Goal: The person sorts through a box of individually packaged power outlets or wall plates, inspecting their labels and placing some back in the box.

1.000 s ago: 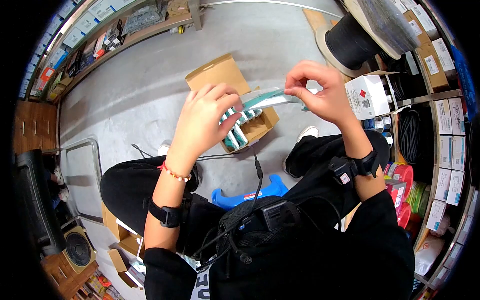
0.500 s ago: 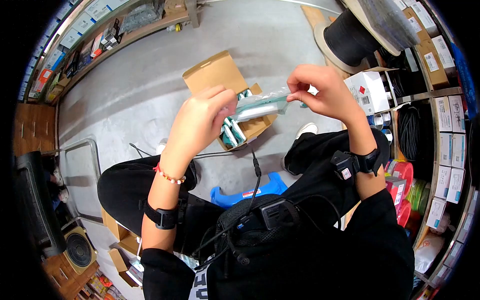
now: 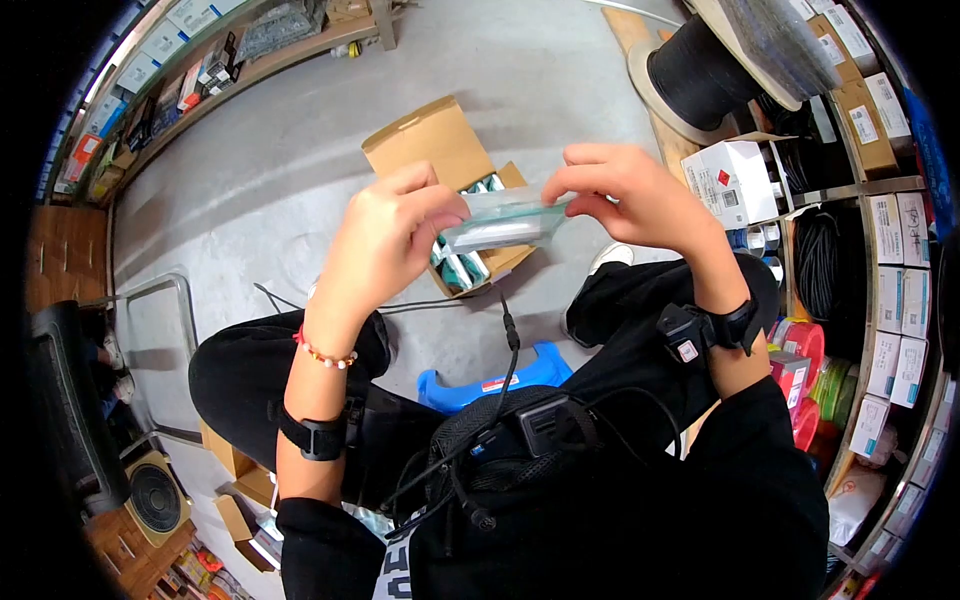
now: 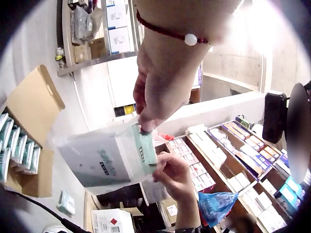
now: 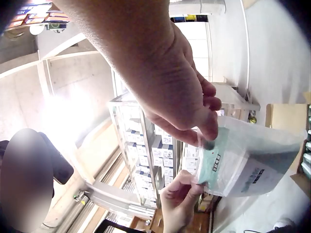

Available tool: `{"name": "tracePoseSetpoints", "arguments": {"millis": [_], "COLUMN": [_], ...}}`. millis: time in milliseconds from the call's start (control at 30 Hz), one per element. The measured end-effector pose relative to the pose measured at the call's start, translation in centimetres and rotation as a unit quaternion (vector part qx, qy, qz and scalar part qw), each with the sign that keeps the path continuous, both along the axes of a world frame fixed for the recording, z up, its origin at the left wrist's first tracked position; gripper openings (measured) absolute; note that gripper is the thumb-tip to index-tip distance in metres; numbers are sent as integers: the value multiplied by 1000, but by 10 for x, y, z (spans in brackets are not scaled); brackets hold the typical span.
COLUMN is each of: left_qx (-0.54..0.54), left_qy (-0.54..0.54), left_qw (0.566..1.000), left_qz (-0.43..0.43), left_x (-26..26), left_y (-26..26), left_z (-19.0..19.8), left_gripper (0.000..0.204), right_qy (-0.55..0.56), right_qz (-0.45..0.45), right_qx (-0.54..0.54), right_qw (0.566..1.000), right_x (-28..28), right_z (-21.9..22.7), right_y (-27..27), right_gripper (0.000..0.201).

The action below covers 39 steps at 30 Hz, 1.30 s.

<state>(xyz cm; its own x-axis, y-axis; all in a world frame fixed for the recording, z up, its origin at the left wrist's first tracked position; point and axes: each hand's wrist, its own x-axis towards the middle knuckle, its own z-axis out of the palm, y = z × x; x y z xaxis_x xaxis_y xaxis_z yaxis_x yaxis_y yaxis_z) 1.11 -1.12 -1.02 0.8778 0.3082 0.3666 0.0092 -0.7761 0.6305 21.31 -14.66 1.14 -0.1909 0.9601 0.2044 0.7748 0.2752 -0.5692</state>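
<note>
A clear plastic bag [image 3: 515, 208] with a teal strip along its top edge hangs stretched between both hands. Inside it lies a flat white box [image 4: 102, 162] with teal lettering. My left hand [image 3: 390, 235] pinches one end of the strip between thumb and fingers. At the opposite end, my right hand [image 3: 640, 200] pinches the strip's other corner, as the right wrist view also shows on the bag [image 5: 257, 162]. Below the bag, an open cardboard carton [image 3: 515, 258] on the floor holds several similar teal-and-white packets [image 4: 19, 145], partly hidden in the head view.
A blue plastic stool [image 3: 495, 385] stands between the person's legs. A black cable [image 3: 513, 335] crosses in front of the carton. At the right are a large cable spool [image 3: 690, 85], a white box [image 3: 730, 185] and stocked shelves. A small packet [image 4: 66, 203] lies beside the carton.
The bag has tilted from nearly edge-on to show more of its face and shifted slightly left and down. The right hand has moved left, closer to the left hand. Both keep their pinch.
</note>
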Motion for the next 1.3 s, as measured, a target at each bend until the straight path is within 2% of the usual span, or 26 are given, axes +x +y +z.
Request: {"name": "tracePoseSetpoints", "arguments": {"millis": [167,400,533,667,767,867,967,1067,1167,1300], "left_qx": [0,3,14,76,103,44,39,35,18,63], "left_qy": [-11,-16,-14,-13,-27,47,112,61,4,54], "left_qw": [1000,999,999,996,994,998,993,997,1000,996], "left_qz": [9,28,38,34,24,4,-24,-30,16,17], "left_x": [0,-4,-5,-6,-5,-8,-10,-10,-10,-11], "left_y": [1,4,9,13,15,13,12,15,18,19], "left_z": [3,10,14,15,16,21,27,21,17,22], "left_gripper": [9,7,8,13,15,15,13,12,6,15], "right_qy": [-7,-12,-13,-32,-27,-49,-23,38,23,6], "right_qz": [13,10,-7,-41,-36,-18,11,-6,-54,-36], "right_qx": [-21,1,4,-10,20,-55,-60,-31,-40,3], "right_qw": [1000,1000,1000,999,999,997,998,999,997,999], "right_x": [-3,-2,2,5,6,3,5,5,6,7], "right_z": [1,7,5,7,8,19,19,10,8,5], "right_y": [-1,-2,-1,-2,-1,-2,-3,-3,-2,0], "right_gripper": [32,12,9,10,15,21,15,4,15,17]}}
